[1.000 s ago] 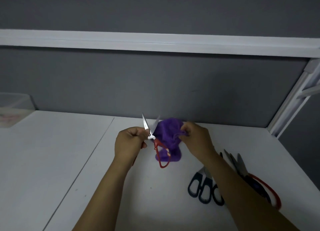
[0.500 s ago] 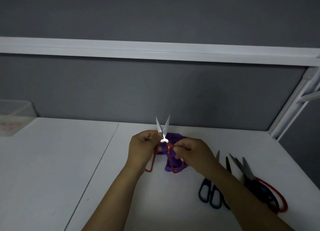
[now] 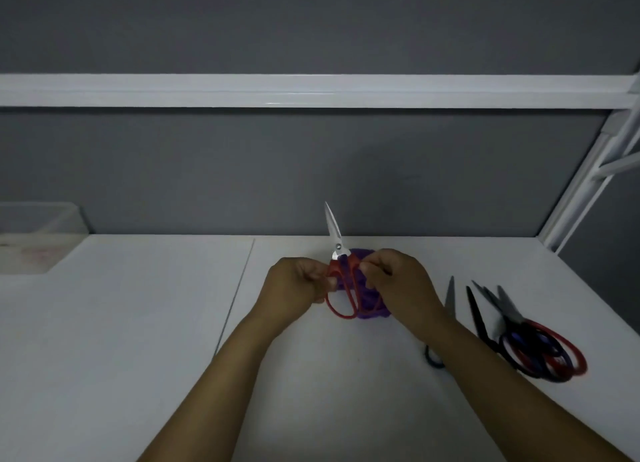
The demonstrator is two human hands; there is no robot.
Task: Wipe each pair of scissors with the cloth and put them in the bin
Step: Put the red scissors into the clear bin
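Note:
Red-handled scissors (image 3: pixel 341 281) stand upright between my hands, blades closed and pointing up. My left hand (image 3: pixel 298 283) grips the left handle loop. My right hand (image 3: pixel 398 281) holds the right handle together with the purple cloth (image 3: pixel 367 309), which bunches behind and below the handles. The translucent bin (image 3: pixel 38 236) stands at the far left against the wall. Several more scissors lie on the white table (image 3: pixel 138 323) to my right: a dark-handled pair (image 3: pixel 450 302) partly hidden by my right forearm, and a pile with red and blue handles (image 3: pixel 533 344).
A grey partition wall with a white rail runs along the back of the table. A white frame post (image 3: pixel 588 170) rises at the right rear corner. A seam (image 3: pixel 239 288) runs across the tabletop left of my hands.
The scissor blades, spread apart earlier, are now closed. My right hand has moved from the cloth beside the blades down onto the right handle. Both hands sit closer together.

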